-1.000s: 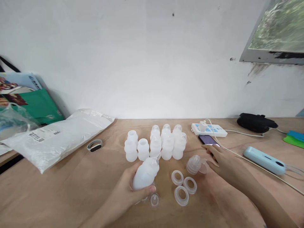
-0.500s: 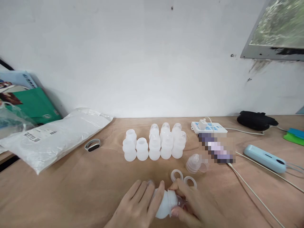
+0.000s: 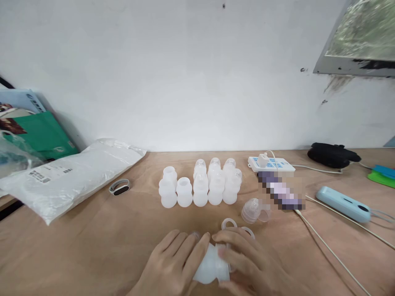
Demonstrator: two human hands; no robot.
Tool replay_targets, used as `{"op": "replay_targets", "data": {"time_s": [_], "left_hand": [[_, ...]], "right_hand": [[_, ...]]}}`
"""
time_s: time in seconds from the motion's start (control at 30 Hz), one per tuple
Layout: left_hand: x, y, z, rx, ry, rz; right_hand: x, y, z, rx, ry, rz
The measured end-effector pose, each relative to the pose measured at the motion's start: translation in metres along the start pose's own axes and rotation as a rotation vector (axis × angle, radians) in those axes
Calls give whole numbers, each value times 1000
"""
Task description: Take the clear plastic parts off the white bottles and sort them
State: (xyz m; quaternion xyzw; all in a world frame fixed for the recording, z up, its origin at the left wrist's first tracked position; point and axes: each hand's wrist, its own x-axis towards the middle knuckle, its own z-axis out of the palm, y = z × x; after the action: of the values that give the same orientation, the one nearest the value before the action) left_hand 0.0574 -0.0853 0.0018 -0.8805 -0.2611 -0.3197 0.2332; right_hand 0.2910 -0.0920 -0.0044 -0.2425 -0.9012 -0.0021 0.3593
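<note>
Both my hands grip one white plastic bottle (image 3: 210, 265) lying sideways low over the wooden table (image 3: 92, 238). My left hand (image 3: 174, 265) wraps its body. My right hand (image 3: 249, 265) closes over its neck end, hiding the top. Just beyond my fingers lie two clear rings (image 3: 228, 224). A capped clear nipple piece (image 3: 251, 210) lies further right. Behind them stands a cluster of several white bottles (image 3: 200, 187), some with tops on.
A white plastic bag (image 3: 70, 174) and a wristband (image 3: 119, 187) lie at left, with green and blue packs (image 3: 37, 131) behind. At right are a power strip (image 3: 271, 164), a blurred-out phone (image 3: 282, 191), a white cable (image 3: 327, 248), a light blue device (image 3: 342, 203) and a black pouch (image 3: 331, 154).
My right hand came back from the phone to the bottle in my left hand. Both hands now hold it closer to me, and the right covers more of its neck.
</note>
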Motion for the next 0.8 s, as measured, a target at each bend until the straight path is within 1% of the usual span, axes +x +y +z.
{"op": "replay_targets", "data": {"time_s": [0.17,0.3,0.37,0.43,0.47,0.6,0.63,0.73,0.8], "left_hand": [[-1,1,1,114,16,3],[-1,1,1,150,21,-1],[-1,0,2,163,16,3],[-1,0,2,172,9,12],[-1,0,2,176,5,18],[-1,2,3,200,-5,10],[0,2,3,205,-3,10],[1,2,3,216,4,27],[2,1,3,218,-1,25]], "right_hand": [[-1,-1,4,61,-12,146],[-5,1,6,72,32,143],[-6,1,6,102,2,173],[-6,1,6,166,-51,252],[-5,1,6,186,-54,275],[-3,1,8,173,34,264],[-3,1,8,192,39,273],[-2,1,7,308,-53,362],[-2,0,8,318,-47,378]]}}
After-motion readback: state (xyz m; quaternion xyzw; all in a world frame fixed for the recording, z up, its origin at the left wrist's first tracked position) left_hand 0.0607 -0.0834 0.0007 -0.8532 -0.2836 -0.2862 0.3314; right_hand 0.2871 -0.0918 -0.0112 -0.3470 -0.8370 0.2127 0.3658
